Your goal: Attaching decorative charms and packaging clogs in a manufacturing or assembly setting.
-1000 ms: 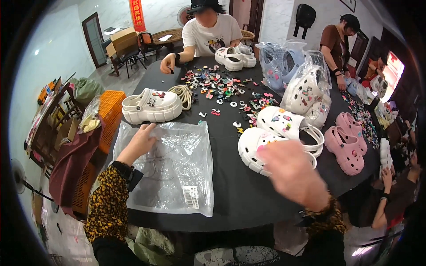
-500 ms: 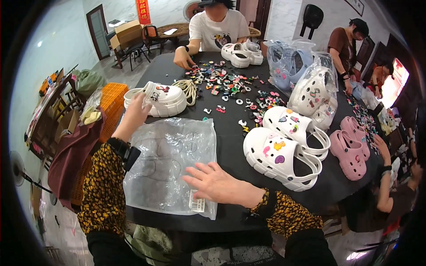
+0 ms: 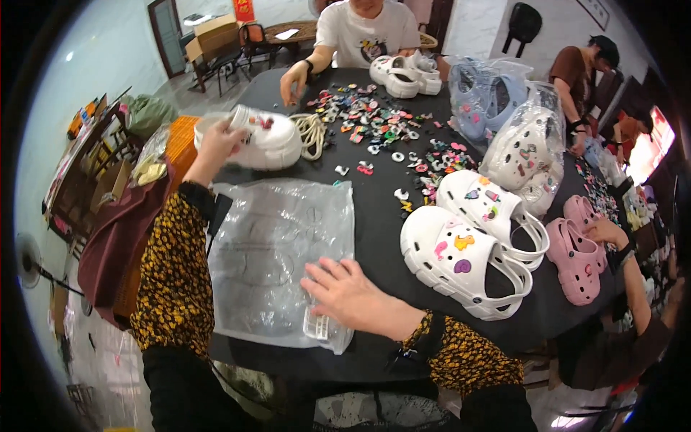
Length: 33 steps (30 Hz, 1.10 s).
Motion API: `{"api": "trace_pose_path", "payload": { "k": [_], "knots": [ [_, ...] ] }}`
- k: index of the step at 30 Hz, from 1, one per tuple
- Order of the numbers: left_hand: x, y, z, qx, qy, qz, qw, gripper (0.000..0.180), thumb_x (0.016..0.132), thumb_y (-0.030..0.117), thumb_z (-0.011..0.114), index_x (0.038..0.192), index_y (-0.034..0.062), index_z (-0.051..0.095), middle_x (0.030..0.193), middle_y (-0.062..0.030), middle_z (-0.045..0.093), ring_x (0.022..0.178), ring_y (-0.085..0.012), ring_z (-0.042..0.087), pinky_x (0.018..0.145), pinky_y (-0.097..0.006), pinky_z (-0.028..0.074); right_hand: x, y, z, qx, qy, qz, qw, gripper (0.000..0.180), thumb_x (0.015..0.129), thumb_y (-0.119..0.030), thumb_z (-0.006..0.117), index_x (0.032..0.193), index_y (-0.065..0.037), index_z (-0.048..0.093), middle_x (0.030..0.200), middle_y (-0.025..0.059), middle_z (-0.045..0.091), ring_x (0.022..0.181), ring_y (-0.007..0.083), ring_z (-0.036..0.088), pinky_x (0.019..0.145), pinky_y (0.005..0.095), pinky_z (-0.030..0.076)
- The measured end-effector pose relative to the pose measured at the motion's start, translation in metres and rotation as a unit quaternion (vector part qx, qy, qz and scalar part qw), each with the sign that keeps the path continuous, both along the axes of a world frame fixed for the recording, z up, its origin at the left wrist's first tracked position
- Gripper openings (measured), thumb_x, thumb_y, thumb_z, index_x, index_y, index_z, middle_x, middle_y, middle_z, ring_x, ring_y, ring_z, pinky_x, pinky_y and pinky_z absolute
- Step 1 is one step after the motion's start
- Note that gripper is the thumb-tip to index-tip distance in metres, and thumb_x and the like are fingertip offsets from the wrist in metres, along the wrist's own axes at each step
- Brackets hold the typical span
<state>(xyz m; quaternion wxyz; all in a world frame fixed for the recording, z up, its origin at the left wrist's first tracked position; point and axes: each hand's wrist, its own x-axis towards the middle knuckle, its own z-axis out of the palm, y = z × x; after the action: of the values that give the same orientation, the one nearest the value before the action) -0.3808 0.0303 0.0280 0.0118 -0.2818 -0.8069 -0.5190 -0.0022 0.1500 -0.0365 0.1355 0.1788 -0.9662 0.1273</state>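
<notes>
My left hand (image 3: 218,146) pinches the near edge of a white clog (image 3: 272,146) at the left of the table. Red and dark charms sit on that clog, and it seems slightly tipped. My right hand (image 3: 360,297) lies with fingers spread on the lower right of a clear plastic bag (image 3: 277,295), partly over its white label (image 3: 315,325). The bag lies flat in front of me, and faint outlines show on it. To the right of my right hand stands a pair of white clogs (image 3: 461,268) with colourful charms.
Loose charms (image 3: 367,115) cover the far middle, beside a bundle of cream cord (image 3: 311,137). Bagged clogs (image 3: 515,147) and pink clogs (image 3: 572,248) stand at right. A person (image 3: 367,32) sits opposite, and others work on the right. An orange crate (image 3: 183,144) stands left.
My left hand has closed on the white clog's edge and tipped it. My right hand has settled on the bag. At the right, another person's hand has reached the pink clogs.
</notes>
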Motion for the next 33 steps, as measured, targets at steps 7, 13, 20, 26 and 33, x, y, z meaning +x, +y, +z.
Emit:
{"api": "trace_pose_path", "payload": {
  "k": [7, 13, 20, 26, 33],
  "knots": [
    [0.023, -0.047, 0.083, -0.031, 0.023, -0.021, 0.999, 0.028, 0.088, 0.027, 0.067, 0.104, 0.0039, 0.063, 0.076, 0.0019, 0.063, 0.058, -0.0049, 0.057, 0.054, -0.019, 0.045, -0.006, 0.006, -0.003, -0.001, 0.0, -0.017, 1.0, 0.049, 0.084, -0.032, 0.063, 0.124, -0.005, 0.052, 0.132, 0.0142, 0.047, 0.125, 0.0322, 0.04, 0.099, 0.0497, 0.033],
    [0.077, -0.091, 0.099, -0.02, -0.048, -0.062, 0.997, 0.025, 0.088, 0.029, 0.067, 0.093, 0.005, 0.064, 0.069, 0.0007, 0.062, 0.057, -0.005, 0.057, 0.052, -0.02, 0.044, -0.005, 0.008, -0.003, -0.003, 0.011, -0.015, 1.0, 0.048, 0.084, -0.031, 0.064, 0.122, -0.004, 0.053, 0.133, 0.0148, 0.046, 0.124, 0.0323, 0.041, 0.099, 0.0509, 0.033],
    [0.126, -0.116, 0.05, -0.137, -0.082, -0.081, 0.984, 0.025, 0.085, 0.016, 0.065, 0.102, -0.0012, 0.063, 0.081, -0.0021, 0.063, 0.064, -0.0084, 0.059, 0.059, -0.022, 0.048, -0.002, 0.005, 0.0, -0.003, 0.011, -0.011, 1.0, 0.047, 0.086, -0.031, 0.063, 0.122, -0.004, 0.052, 0.132, 0.0144, 0.046, 0.123, 0.0321, 0.041, 0.1, 0.0502, 0.033],
    [0.114, -0.149, 0.038, -0.138, 0.051, -0.081, 0.986, 0.036, 0.08, 0.012, 0.068, 0.111, -0.0039, 0.059, 0.098, -0.0061, 0.062, 0.08, -0.0138, 0.059, 0.071, -0.026, 0.049, 0.0, 0.005, -0.004, -0.007, -0.005, -0.009, 1.0, 0.048, 0.087, -0.033, 0.061, 0.123, -0.003, 0.052, 0.133, 0.016, 0.045, 0.125, 0.0331, 0.04, 0.101, 0.051, 0.031],
    [0.118, -0.178, -0.02, -0.276, 0.17, -0.06, 0.944, 0.105, 0.054, -0.001, 0.076, 0.147, 0.0081, 0.026, 0.155, -0.022, 0.009, 0.143, -0.035, 0.015, 0.114, -0.038, 0.024, -0.005, 0.008, -0.009, 0.007, -0.001, -0.057, 0.998, 0.05, 0.083, -0.035, 0.065, 0.121, -0.003, 0.054, 0.132, 0.0159, 0.049, 0.124, 0.0321, 0.042, 0.097, 0.0505, 0.034]
  ]
}}
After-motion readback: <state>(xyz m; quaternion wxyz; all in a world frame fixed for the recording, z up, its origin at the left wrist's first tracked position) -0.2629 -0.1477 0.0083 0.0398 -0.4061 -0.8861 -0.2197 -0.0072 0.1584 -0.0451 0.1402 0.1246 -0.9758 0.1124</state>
